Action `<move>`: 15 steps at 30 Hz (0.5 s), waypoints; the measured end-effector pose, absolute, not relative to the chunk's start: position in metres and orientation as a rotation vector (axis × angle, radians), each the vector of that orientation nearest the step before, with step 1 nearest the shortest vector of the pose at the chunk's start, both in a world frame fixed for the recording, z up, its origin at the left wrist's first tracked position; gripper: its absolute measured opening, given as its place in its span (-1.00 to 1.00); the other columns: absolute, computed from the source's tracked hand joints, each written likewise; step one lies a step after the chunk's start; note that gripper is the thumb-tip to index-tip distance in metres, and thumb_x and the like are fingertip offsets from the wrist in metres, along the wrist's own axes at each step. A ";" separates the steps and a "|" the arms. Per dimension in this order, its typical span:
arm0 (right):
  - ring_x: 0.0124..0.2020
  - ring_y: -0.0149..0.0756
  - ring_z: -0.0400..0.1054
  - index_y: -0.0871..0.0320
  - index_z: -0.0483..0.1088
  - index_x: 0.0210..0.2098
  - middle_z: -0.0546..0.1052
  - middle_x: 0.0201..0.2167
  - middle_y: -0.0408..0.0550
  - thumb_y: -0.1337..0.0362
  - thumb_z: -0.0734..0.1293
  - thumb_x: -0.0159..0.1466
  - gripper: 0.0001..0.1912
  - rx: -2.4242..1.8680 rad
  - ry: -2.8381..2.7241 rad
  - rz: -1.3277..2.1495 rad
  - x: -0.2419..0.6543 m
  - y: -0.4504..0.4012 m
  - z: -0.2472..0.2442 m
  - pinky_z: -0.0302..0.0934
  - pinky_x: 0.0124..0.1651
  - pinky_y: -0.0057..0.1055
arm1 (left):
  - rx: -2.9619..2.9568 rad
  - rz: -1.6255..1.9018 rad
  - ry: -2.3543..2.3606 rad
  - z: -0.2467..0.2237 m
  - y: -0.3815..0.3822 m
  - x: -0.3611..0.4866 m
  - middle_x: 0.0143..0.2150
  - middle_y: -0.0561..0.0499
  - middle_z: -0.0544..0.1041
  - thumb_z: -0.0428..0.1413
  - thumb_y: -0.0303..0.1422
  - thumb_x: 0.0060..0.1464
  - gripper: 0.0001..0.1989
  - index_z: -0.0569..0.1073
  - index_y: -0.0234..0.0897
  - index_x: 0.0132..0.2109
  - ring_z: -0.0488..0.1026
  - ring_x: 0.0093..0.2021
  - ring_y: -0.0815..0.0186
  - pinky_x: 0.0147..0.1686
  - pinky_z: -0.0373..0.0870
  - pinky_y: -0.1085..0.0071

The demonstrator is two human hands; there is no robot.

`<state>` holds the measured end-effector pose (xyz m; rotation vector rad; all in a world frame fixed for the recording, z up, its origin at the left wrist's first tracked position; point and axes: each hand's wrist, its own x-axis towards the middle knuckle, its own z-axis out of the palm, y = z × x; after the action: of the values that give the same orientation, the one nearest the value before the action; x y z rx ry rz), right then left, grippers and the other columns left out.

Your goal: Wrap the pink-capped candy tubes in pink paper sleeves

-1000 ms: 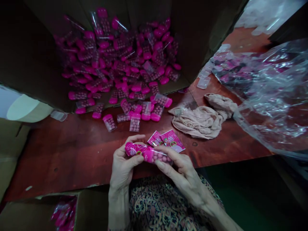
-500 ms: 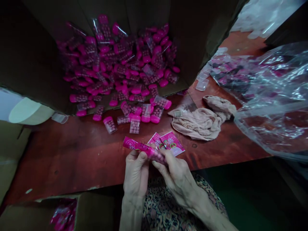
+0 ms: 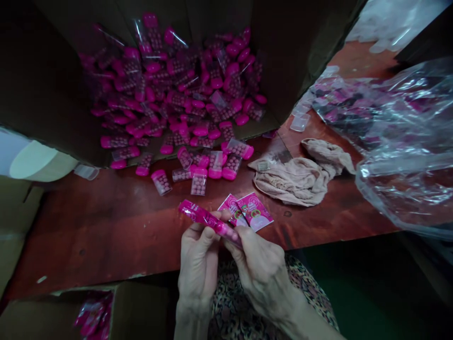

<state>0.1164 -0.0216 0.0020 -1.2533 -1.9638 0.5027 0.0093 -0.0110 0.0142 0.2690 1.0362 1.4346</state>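
Bare red-brown wooden bench (image 3: 88,231) lies open to the left, its near edge just below the hands. The left hand (image 3: 198,269) and right hand (image 3: 258,274) both grip closed on a slim clear plastic tube of pink beads (image 3: 208,221), magenta at its far-left end, its long axis slanting toward near right, just beside two pink printed sachets (image 3: 255,211).

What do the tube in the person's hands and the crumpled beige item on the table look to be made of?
The tube looks like glossy clear plastic: it catches the light and its pink contents show through. The beige item looks like soft, matte knit fabric, judging by its limp folds, though the exact fibre can't be told.
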 end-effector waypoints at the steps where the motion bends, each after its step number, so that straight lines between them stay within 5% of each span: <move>1: -0.52 -0.31 0.38 0.23 0.27 -0.23 0.43 -0.51 -0.04 0.37 0.14 0.34 -0.89 -1.238 -1.963 0.483 0.116 -0.021 0.001 0.18 -0.47 -0.43 | 0.285 1.433 1.013 0.014 -0.011 0.009 -0.37 -0.04 0.61 0.34 -0.28 -0.24 -0.77 0.59 -0.26 -0.35 0.52 -0.29 0.25 -0.15 0.41 0.32; 7: -0.65 -0.41 0.29 0.16 0.26 -0.22 0.41 -0.57 -0.19 0.35 0.12 0.34 -0.89 -1.271 -1.794 0.985 0.120 -0.021 0.013 0.13 -0.55 -0.50 | 0.355 1.356 0.960 0.010 -0.008 0.010 -0.34 -0.10 0.60 0.29 -0.20 -0.17 -0.74 0.60 -0.31 -0.35 0.51 -0.24 0.19 -0.15 0.41 0.29; 15: -0.30 -0.36 0.36 0.02 0.30 -0.06 0.48 -0.33 -0.18 0.19 0.18 0.33 -0.79 -1.322 -1.475 1.458 0.122 -0.021 0.024 0.23 -0.22 -0.47 | 0.355 1.349 0.969 0.014 -0.010 0.009 -0.40 -0.07 0.60 0.29 -0.28 -0.15 -0.79 0.59 -0.31 -0.33 0.52 -0.31 0.24 -0.21 0.43 0.33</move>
<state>0.1222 -0.0206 0.0245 -1.3218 -1.4751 1.4579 0.0088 -0.0102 0.0135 0.3549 0.9687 1.3492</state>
